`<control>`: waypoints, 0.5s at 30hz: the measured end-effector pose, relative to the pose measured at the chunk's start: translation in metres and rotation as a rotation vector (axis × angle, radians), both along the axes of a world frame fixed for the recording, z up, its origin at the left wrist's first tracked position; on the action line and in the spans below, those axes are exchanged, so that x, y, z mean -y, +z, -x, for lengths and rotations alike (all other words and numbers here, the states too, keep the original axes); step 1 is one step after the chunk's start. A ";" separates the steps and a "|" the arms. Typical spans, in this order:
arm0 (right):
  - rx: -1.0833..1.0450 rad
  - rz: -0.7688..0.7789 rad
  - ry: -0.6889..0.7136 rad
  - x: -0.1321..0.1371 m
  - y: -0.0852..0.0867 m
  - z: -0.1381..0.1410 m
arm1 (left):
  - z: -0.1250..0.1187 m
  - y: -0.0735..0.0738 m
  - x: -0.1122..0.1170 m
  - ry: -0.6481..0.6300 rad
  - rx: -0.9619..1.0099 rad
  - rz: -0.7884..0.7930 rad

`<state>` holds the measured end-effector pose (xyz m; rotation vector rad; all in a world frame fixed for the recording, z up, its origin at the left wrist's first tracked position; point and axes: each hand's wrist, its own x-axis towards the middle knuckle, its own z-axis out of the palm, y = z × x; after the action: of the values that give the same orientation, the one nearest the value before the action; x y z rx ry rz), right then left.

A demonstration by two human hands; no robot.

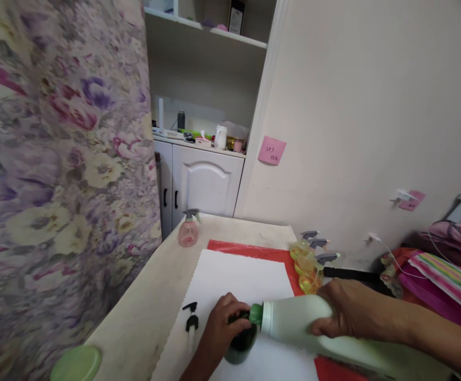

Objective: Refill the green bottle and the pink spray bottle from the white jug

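My right hand (353,309) grips a large white bottle (294,320) that is tipped on its side, its green spout (256,313) pointing left. The spout meets the mouth of a small dark bottle (240,344), which my left hand (222,328) is wrapped around. Both hands work over a white sheet (230,275) on the table. A black pump head (191,316) lies loose on the sheet just left of my left hand.
A pink spray bottle (188,228) stands at the table's far left. Three yellow spray bottles (307,262) cluster on a red sheet (254,250) by the wall. A green lid (77,364) lies near the front edge. A floral curtain (55,159) hangs at left; striped fabric (448,275) lies at right.
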<state>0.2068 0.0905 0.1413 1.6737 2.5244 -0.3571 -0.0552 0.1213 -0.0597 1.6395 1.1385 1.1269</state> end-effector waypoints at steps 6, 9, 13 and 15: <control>-0.029 0.007 0.032 0.002 0.003 0.001 | -0.001 0.001 0.001 0.013 -0.009 0.003; -0.031 -0.010 0.044 0.003 0.002 -0.001 | -0.001 0.002 0.000 0.017 -0.012 0.010; 0.012 -0.005 0.018 0.001 0.000 -0.002 | 0.000 0.002 0.000 0.012 -0.013 -0.003; 0.024 0.026 0.001 0.000 -0.001 -0.001 | 0.000 0.002 0.000 0.009 -0.017 -0.002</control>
<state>0.2079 0.0905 0.1405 1.6571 2.4928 -0.3662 -0.0550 0.1212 -0.0575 1.6501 1.1564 1.1220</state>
